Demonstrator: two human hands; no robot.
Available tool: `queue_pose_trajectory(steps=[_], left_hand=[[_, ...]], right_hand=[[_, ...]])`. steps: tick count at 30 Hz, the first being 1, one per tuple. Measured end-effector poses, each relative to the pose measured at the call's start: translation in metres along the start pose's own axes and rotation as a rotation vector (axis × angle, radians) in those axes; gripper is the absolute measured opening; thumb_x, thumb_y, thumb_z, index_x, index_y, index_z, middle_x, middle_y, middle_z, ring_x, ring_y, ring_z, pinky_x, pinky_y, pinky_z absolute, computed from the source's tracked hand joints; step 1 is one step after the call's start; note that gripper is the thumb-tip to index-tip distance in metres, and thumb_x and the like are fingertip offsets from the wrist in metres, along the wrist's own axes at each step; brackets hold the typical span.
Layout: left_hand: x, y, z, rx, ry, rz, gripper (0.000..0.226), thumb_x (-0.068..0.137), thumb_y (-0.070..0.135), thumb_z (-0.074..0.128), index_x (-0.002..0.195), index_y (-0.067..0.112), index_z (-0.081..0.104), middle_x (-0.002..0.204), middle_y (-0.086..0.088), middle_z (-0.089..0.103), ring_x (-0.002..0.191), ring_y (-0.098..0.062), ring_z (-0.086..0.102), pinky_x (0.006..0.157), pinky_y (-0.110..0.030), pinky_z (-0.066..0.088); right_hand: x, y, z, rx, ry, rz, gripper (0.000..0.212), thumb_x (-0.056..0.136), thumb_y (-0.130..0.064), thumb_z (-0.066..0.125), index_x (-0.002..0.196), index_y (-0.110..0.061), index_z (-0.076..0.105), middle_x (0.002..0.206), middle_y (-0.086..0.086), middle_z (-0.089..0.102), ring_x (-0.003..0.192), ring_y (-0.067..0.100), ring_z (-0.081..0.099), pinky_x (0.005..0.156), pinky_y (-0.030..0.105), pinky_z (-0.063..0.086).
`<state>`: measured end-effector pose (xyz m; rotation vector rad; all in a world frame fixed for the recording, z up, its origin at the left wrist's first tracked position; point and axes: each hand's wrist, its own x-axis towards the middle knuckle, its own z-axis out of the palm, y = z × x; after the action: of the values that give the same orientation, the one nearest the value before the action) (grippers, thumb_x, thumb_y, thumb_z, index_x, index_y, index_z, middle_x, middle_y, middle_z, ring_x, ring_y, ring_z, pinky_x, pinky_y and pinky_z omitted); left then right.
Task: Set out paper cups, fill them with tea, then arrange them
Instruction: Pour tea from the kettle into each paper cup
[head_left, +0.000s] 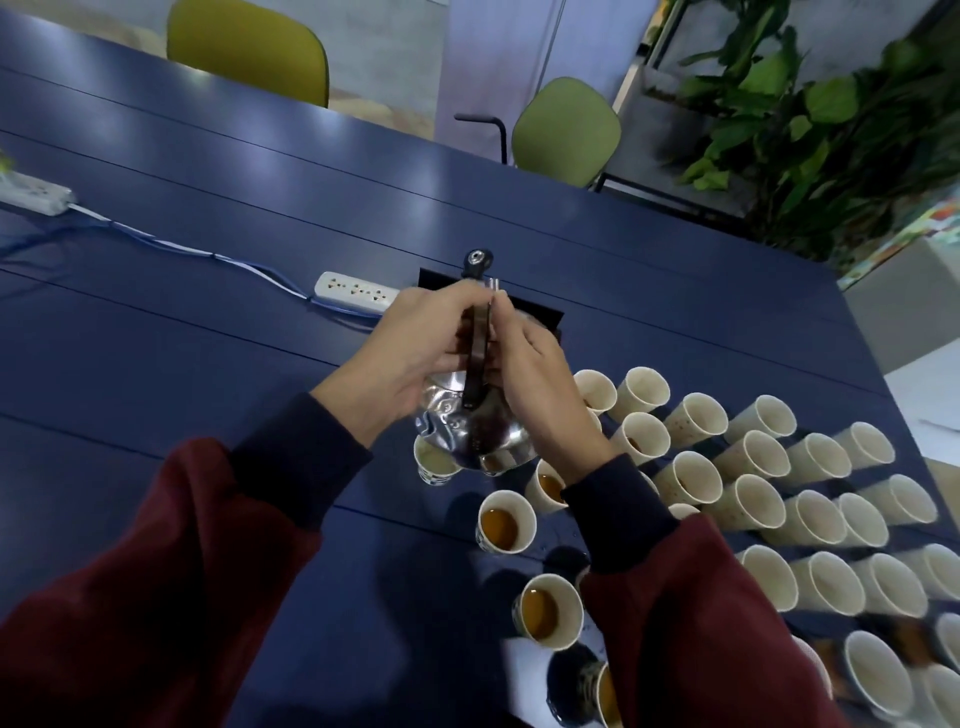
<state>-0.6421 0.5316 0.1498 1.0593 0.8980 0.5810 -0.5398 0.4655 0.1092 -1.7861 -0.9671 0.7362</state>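
Farthest left, a white power strip (36, 195) lies by the frame edge, and its cable (208, 254) runs right to a second strip (356, 294). A broad stretch of the dark blue table (182, 338) lies open across this left half, ahead of the dark red left sleeve (156, 571).

At the centre, the left hand (410, 358) curls its fingers round the dark handle of a steel kettle (467, 431). The right hand (540, 384) grips the same handle from the other side. The kettle hangs above the table, with its spout over a paper cup (434, 465).

Just right of that and nearer the person, two filled cups (504, 522) hold brown tea. Further right, the rows of cups (753, 493) stand packed rim to rim, reaching close to the table's right edge — little free room there.

Beyond the far edge stand two green chairs (249, 52) and, far right, leafy plants (831, 130).
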Motion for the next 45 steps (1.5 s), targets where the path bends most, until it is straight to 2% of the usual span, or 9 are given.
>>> queue_pose_trajectory(steps=[9, 11, 17, 21, 23, 27, 30, 35, 45], left_hand=[[0.003, -0.009, 0.000, 0.110, -0.069, 0.088, 0.013, 0.096, 0.013, 0.065, 0.100, 0.001, 0.071, 0.087, -0.007, 0.076, 0.082, -0.018, 0.075, 0.078, -0.035, 0.062], [0.003, -0.007, 0.001, 0.054, -0.093, 0.073, 0.010, 0.096, 0.009, 0.064, 0.096, 0.000, 0.069, 0.084, -0.008, 0.074, 0.078, -0.018, 0.074, 0.071, -0.032, 0.062], [0.000, -0.007, 0.001, -0.032, -0.118, 0.094, 0.010, 0.096, 0.007, 0.064, 0.097, 0.002, 0.072, 0.098, -0.016, 0.075, 0.088, -0.023, 0.074, 0.069, -0.027, 0.060], [0.010, -0.011, -0.011, 0.440, 0.009, 0.355, 0.021, 0.092, 0.034, 0.069, 0.082, 0.018, 0.079, 0.083, -0.006, 0.076, 0.083, -0.026, 0.073, 0.082, -0.043, 0.060], [0.020, -0.015, -0.027, 0.570, 0.059, 0.366, 0.031, 0.091, 0.046, 0.066, 0.075, 0.022, 0.078, 0.081, -0.007, 0.076, 0.085, -0.032, 0.072, 0.084, -0.047, 0.059], [0.034, -0.063, -0.076, 0.543, 0.164, 0.237, 0.019, 0.091, 0.016, 0.066, 0.074, 0.017, 0.074, 0.080, -0.004, 0.074, 0.072, -0.014, 0.067, 0.074, -0.032, 0.056], [0.032, -0.128, -0.096, 0.678, 0.107, 0.080, 0.021, 0.085, 0.002, 0.064, 0.100, 0.015, 0.071, 0.105, -0.003, 0.073, 0.084, -0.013, 0.063, 0.070, -0.024, 0.048], [0.031, -0.198, -0.091, 0.818, -0.146, 0.033, 0.091, 0.071, 0.011, 0.087, 0.148, 0.013, 0.039, 0.142, 0.001, 0.049, 0.128, -0.017, 0.050, 0.099, -0.026, 0.041], [0.060, -0.197, -0.070, 0.874, -0.115, 0.240, 0.083, 0.062, 0.032, 0.091, 0.133, 0.020, 0.052, 0.127, 0.004, 0.060, 0.116, -0.019, 0.057, 0.096, -0.038, 0.047]], right_hand=[[-0.020, 0.001, -0.007, 0.207, 0.025, 0.037, 0.063, 0.099, -0.071, 0.030, 0.116, -0.029, 0.074, 0.109, -0.001, 0.077, 0.108, 0.014, 0.071, 0.100, 0.046, 0.054], [-0.021, 0.000, -0.007, 0.217, 0.028, 0.021, 0.059, 0.098, -0.070, 0.036, 0.110, -0.025, 0.073, 0.107, 0.000, 0.077, 0.105, 0.015, 0.072, 0.097, 0.046, 0.056], [-0.027, -0.004, 0.002, 0.254, 0.149, -0.070, 0.026, 0.107, -0.037, 0.047, 0.112, -0.017, 0.062, 0.097, -0.010, 0.070, 0.087, -0.006, 0.068, 0.075, 0.014, 0.051], [-0.020, 0.006, -0.004, 0.145, 0.322, -0.063, 0.026, 0.102, -0.048, 0.047, 0.093, -0.029, 0.063, 0.090, -0.010, 0.070, 0.089, 0.010, 0.067, 0.086, 0.043, 0.055], [-0.017, 0.010, -0.016, 0.119, 0.365, -0.058, 0.034, 0.102, -0.043, 0.048, 0.078, -0.022, 0.058, 0.072, -0.010, 0.060, 0.072, 0.012, 0.057, 0.075, 0.043, 0.051], [-0.020, 0.018, -0.040, 0.119, 0.335, -0.059, 0.044, 0.102, -0.034, 0.055, 0.078, 0.003, 0.054, 0.069, 0.004, 0.046, 0.068, 0.016, 0.044, 0.068, 0.038, 0.042], [-0.022, 0.022, -0.049, 0.055, 0.309, -0.048, 0.040, 0.097, -0.036, 0.062, 0.070, -0.008, 0.060, 0.063, -0.001, 0.051, 0.066, 0.013, 0.048, 0.069, 0.035, 0.045], [-0.025, 0.015, -0.057, -0.062, 0.220, -0.118, 0.031, 0.091, -0.031, 0.075, 0.070, -0.010, 0.067, 0.060, 0.001, 0.063, 0.061, 0.007, 0.059, 0.065, 0.020, 0.048], [-0.015, 0.002, -0.049, -0.303, 0.134, -0.154, 0.029, 0.085, -0.031, 0.081, 0.065, -0.014, 0.069, 0.053, -0.004, 0.062, 0.052, 0.004, 0.054, 0.055, 0.015, 0.043]])
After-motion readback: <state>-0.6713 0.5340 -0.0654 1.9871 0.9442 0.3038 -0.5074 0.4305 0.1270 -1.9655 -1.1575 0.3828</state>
